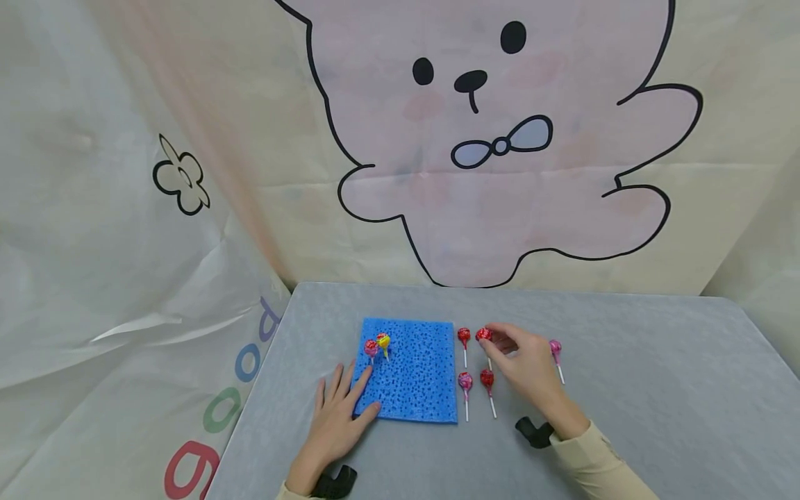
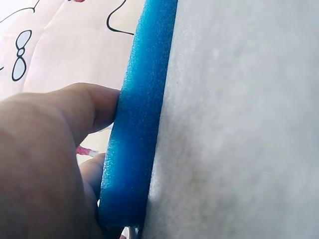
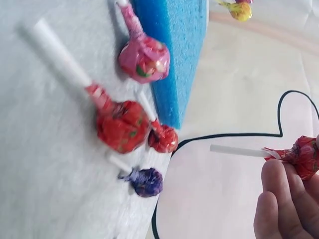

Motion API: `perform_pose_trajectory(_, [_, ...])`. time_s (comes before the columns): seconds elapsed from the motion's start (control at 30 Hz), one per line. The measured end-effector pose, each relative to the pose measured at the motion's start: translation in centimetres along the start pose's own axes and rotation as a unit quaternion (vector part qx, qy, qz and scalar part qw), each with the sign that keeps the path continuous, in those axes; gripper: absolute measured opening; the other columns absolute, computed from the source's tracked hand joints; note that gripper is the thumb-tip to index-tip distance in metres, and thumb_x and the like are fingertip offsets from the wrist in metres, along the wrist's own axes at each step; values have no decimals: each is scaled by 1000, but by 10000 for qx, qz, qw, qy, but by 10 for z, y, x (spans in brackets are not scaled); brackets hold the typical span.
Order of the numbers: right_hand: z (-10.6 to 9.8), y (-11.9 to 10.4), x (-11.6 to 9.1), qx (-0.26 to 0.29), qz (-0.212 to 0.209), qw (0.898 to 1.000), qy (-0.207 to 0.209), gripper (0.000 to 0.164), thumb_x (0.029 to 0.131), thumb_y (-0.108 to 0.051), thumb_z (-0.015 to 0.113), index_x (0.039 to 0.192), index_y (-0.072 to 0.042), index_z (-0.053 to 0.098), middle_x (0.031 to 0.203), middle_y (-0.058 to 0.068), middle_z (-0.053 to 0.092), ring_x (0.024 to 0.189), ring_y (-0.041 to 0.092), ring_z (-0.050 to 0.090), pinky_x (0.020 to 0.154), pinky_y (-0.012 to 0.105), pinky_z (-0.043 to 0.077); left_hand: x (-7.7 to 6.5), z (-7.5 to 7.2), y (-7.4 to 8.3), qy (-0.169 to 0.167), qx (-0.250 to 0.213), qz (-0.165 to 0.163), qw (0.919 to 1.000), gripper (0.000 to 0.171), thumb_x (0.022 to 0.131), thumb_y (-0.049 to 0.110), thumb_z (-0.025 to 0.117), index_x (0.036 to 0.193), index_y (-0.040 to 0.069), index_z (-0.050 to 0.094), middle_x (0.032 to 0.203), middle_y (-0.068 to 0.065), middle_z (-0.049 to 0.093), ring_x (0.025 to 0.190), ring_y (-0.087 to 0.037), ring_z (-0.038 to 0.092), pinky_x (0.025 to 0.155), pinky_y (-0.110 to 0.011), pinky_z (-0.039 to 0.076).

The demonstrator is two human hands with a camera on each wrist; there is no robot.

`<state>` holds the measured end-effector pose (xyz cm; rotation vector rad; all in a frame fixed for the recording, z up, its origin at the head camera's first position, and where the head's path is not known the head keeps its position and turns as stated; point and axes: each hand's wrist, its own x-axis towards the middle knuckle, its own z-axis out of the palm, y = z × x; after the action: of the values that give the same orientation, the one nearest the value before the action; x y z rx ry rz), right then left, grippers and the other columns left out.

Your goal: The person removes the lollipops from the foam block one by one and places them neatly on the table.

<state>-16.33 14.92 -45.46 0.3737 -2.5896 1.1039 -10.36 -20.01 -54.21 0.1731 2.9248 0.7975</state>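
Two wrapped lollipops, one pink [image 1: 371,348] and one yellow [image 1: 384,341], stand upright in a blue foam board [image 1: 419,375] near its left edge. My left hand [image 1: 334,420] rests with spread fingers on the board's lower left corner; in the left wrist view the thumb touches the foam's edge [image 2: 134,119]. Right of the board, my right hand [image 1: 521,364] pinches a red lollipop [image 3: 301,157] by its wrapped head, its white stick pointing away from the fingers. On the table near that hand lie a red lollipop [image 3: 122,127], a pink one [image 3: 144,59] and a purple one [image 3: 146,182].
Another red lollipop [image 1: 463,335] lies beside the board's right edge. Farther right, beyond my right wrist, lies a pink-purple lollipop [image 1: 555,347]. The grey table [image 1: 656,389] ends at a cloth backdrop [image 1: 562,208] printed with a bear. Black straps [image 1: 534,432] sit at both wrists.
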Motion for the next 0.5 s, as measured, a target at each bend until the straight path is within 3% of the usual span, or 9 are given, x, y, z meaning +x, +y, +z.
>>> perform_pose_trajectory(0.5, [-16,18,-10,-154,-14,9994,311,27,87,-6,83,113,-2,76,94,6,78,78,16,70,70,27,62,0,0,0,-10,23,-5,10000,75,101,66,48,166,33,30,176,-4,17,162,-40,8,123,-71,-2])
